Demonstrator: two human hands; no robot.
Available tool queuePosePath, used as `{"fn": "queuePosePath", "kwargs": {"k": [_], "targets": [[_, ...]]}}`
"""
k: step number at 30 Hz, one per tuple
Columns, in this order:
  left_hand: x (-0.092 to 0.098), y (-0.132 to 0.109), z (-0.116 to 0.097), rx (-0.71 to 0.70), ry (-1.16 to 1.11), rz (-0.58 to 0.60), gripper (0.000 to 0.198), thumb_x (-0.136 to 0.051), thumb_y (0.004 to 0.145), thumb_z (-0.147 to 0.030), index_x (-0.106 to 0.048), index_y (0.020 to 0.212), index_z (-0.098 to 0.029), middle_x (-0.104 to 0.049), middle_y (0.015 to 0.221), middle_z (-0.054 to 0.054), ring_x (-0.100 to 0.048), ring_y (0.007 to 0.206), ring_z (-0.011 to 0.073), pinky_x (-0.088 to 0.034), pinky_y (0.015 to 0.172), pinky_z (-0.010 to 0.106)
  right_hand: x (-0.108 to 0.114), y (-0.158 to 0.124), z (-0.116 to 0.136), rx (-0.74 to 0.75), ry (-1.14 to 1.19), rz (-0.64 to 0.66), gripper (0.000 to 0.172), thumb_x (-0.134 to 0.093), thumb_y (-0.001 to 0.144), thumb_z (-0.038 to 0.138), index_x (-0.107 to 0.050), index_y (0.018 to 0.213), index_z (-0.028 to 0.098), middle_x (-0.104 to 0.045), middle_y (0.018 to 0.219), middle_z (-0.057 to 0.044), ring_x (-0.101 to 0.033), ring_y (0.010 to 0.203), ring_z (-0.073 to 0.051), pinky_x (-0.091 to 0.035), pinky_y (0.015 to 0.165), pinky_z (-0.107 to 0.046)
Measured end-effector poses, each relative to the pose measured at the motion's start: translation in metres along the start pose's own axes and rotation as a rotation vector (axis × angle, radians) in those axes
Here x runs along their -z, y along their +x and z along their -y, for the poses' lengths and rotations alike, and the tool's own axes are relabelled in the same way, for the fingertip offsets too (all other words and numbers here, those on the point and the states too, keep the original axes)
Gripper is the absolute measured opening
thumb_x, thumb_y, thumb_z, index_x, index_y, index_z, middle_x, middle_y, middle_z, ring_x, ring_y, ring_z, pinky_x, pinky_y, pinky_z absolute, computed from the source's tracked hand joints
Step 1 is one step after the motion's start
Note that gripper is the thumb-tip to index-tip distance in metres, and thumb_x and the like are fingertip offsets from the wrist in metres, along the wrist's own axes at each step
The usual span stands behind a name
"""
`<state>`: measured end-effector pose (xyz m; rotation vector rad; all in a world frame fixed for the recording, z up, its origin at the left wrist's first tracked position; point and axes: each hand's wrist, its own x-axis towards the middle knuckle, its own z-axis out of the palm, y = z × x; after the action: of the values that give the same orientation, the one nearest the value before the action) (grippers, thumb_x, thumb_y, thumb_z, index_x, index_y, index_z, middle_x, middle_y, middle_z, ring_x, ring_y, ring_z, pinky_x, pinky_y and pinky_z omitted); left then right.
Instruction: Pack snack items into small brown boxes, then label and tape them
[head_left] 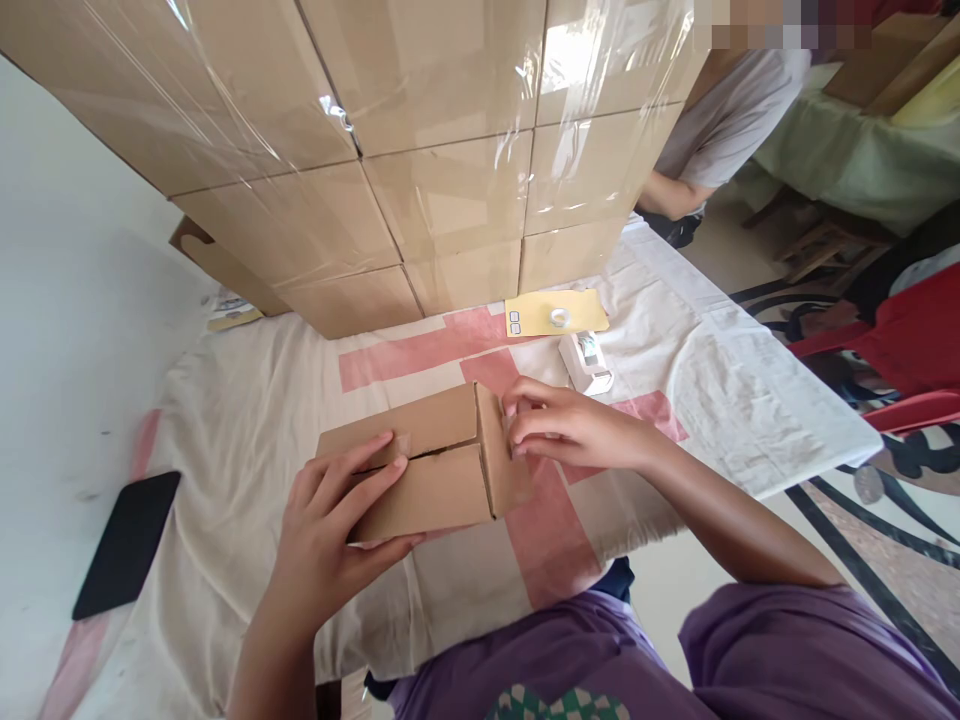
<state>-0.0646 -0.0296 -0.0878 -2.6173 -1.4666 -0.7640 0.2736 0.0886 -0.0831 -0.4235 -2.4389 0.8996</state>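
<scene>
A small brown cardboard box [435, 480] lies on the cloth, its two long top flaps folded down and meeting along a middle seam. My left hand [337, 510] grips it at the left end, fingertips on top by a bit of clear tape [403, 445] and thumb low on the near side. At the right end an end flap [495, 470] stands outward. My right hand [555, 425] has its fingers curled and pinched at that flap's outer edge; the fingertips partly hide what is between them. A white tape dispenser [586, 362] stands just beyond my right hand.
A tall stack of taped cardboard boxes [450, 210] rises behind. Before it lie a yellow card [536, 312] and a white ring [559, 317]. A black phone-like slab [127, 545] rests at left. Another person's arm [675, 195] shows at back right, near a red chair [900, 340].
</scene>
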Motion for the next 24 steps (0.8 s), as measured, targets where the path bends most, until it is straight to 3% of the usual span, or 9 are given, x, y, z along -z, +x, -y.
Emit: {"fn": "queuePosePath", "kwargs": {"k": [3, 5, 6, 8, 12, 16, 18, 21, 24], "targets": [[0.000, -0.001, 0.003, -0.013, -0.010, 0.000, 0.058, -0.073, 0.093, -0.045, -0.050, 0.143, -0.026, -0.058, 0.147, 0.019, -0.059, 0.121, 0.0351, -0.047, 0.096, 0.049, 0.024, 0.007, -0.032, -0.081, -0.030, -0.135, 0.012, -0.063, 0.102, 0.028, -0.068, 0.094, 0.021, -0.060, 0.104, -0.006, -0.062, 0.098, -0.018, -0.052, 0.086, -0.033], [0.000, -0.001, 0.004, -0.025, -0.010, 0.001, 0.058, -0.072, 0.094, -0.044, -0.050, 0.143, -0.024, -0.058, 0.147, 0.020, -0.058, 0.121, 0.0353, -0.047, 0.096, 0.049, 0.047, 0.019, -0.068, -0.237, -0.133, -0.269, 0.014, -0.070, 0.094, 0.031, -0.068, 0.087, 0.019, -0.063, 0.097, -0.006, -0.061, 0.088, -0.018, -0.052, 0.079, -0.032], [0.000, -0.001, 0.005, -0.028, -0.008, 0.001, 0.057, -0.072, 0.094, -0.044, -0.051, 0.143, -0.024, -0.058, 0.147, 0.020, -0.058, 0.121, 0.0352, -0.047, 0.096, 0.049, 0.058, 0.027, -0.088, -0.390, -0.202, -0.278, 0.014, -0.071, 0.092, 0.030, -0.068, 0.085, 0.018, -0.065, 0.095, -0.006, -0.061, 0.083, -0.017, -0.052, 0.076, -0.031], [-0.001, 0.001, 0.004, -0.031, -0.007, 0.002, 0.055, -0.072, 0.094, -0.044, -0.052, 0.141, -0.023, -0.057, 0.147, 0.020, -0.058, 0.120, 0.0347, -0.047, 0.095, 0.049, 0.075, 0.046, -0.127, -0.726, -0.353, -0.234, 0.018, -0.063, 0.096, 0.032, -0.069, 0.088, 0.016, -0.068, 0.090, -0.006, -0.061, 0.079, -0.016, -0.051, 0.074, -0.029], [-0.002, 0.003, 0.002, -0.034, -0.002, 0.012, 0.055, -0.071, 0.095, -0.046, -0.053, 0.141, -0.022, -0.057, 0.148, 0.020, -0.058, 0.118, 0.0335, -0.047, 0.096, 0.048, 0.089, 0.079, -0.179, -0.879, -0.437, -0.097, 0.019, -0.065, 0.092, 0.027, -0.073, 0.081, 0.014, -0.071, 0.080, -0.006, -0.065, 0.078, -0.019, -0.053, 0.071, -0.029], [-0.002, 0.003, 0.004, -0.042, -0.017, 0.000, 0.055, -0.071, 0.095, -0.045, -0.054, 0.142, -0.022, -0.057, 0.148, 0.019, -0.057, 0.118, 0.0328, -0.047, 0.096, 0.047, 0.079, 0.100, -0.200, -0.948, -0.532, 0.032, 0.008, -0.077, 0.081, 0.024, -0.077, 0.081, 0.016, -0.076, 0.089, -0.010, -0.070, 0.093, -0.025, -0.055, 0.084, -0.032], [-0.001, 0.003, 0.006, -0.040, -0.027, -0.008, 0.055, -0.072, 0.094, -0.044, -0.054, 0.141, -0.021, -0.057, 0.148, 0.019, -0.057, 0.118, 0.0325, -0.047, 0.096, 0.047, 0.074, 0.107, -0.206, -0.993, -0.591, 0.048, 0.017, -0.082, 0.077, 0.023, -0.078, 0.091, 0.014, -0.077, 0.103, -0.015, -0.070, 0.103, -0.030, -0.055, 0.091, -0.036], [-0.001, 0.002, 0.007, -0.043, -0.029, -0.016, 0.056, -0.075, 0.092, -0.042, -0.055, 0.140, -0.021, -0.057, 0.148, 0.019, -0.058, 0.117, 0.0326, -0.047, 0.096, 0.047, 0.077, 0.107, -0.211, -1.045, -0.661, 0.004, 0.032, -0.083, 0.077, 0.027, -0.078, 0.105, 0.013, -0.074, 0.119, -0.020, -0.068, 0.113, -0.035, -0.053, 0.098, -0.043], [-0.002, 0.000, 0.009, -0.042, -0.034, -0.015, 0.056, -0.075, 0.092, -0.041, -0.055, 0.140, -0.021, -0.057, 0.148, 0.019, -0.059, 0.118, 0.0333, -0.047, 0.096, 0.047, 0.099, 0.083, -0.213, -1.089, -0.690, -0.100, 0.027, -0.071, 0.090, 0.034, -0.078, 0.109, 0.017, -0.075, 0.120, -0.017, -0.068, 0.114, -0.032, -0.053, 0.097, -0.039]]}}
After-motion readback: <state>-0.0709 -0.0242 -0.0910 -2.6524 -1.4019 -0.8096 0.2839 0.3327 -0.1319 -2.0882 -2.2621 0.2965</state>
